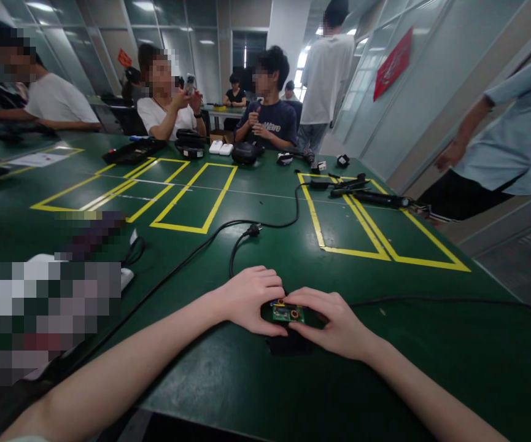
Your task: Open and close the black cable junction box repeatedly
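Between my two hands is a small green circuit board (287,314) with round copper coils and other parts on it. My left hand (255,301) closes on the board's left side, thumb at the near edge and fingers at the far edge. From the right, my right hand (336,319) grips the other side between thumb and fingers. Directly below the board lies a black piece (289,345), mostly in shadow; its kind is hard to make out. A black power plug (253,231) rests on the green table (191,344) beyond my left hand, its cord running toward that hand.
A long black cable (191,253) crosses the table on the left. Yellow tape (357,252) marks rectangles farther off. A dark tool-like device (375,199) lies at the right edge. Blurred items cover the left side. Several people sit or stand around the table.
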`<action>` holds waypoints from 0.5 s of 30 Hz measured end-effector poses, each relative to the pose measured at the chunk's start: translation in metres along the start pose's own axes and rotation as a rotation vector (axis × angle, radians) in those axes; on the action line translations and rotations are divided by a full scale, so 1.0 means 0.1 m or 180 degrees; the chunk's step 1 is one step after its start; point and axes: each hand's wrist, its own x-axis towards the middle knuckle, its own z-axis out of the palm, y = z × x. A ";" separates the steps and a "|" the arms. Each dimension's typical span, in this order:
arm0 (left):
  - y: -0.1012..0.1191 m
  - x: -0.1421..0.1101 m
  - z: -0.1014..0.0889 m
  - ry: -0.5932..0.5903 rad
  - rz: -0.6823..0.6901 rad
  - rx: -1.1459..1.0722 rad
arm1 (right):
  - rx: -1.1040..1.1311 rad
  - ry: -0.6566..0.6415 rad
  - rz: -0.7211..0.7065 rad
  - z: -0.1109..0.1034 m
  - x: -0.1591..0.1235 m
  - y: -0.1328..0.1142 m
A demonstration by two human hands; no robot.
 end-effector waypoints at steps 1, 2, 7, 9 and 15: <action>-0.01 0.00 -0.01 -0.0013 -0.0046 -0.0008 | 0.0006 0.0052 0.0004 0.00 0.00 0.00; -0.01 0.00 -0.01 -0.0012 -0.0106 -0.0018 | 0.0005 0.0083 0.0005 0.00 0.00 0.00; -0.05 -0.04 0.03 -0.0026 -0.0461 0.0059 | -0.0150 0.0093 0.0056 0.02 0.01 0.03; -0.07 -0.05 0.05 -0.0019 -0.0473 0.0073 | -0.0213 0.0170 0.0106 0.04 0.01 0.06; -0.07 -0.03 0.01 0.0196 -0.0212 -0.0059 | -0.0454 0.0532 0.0351 0.06 0.04 0.15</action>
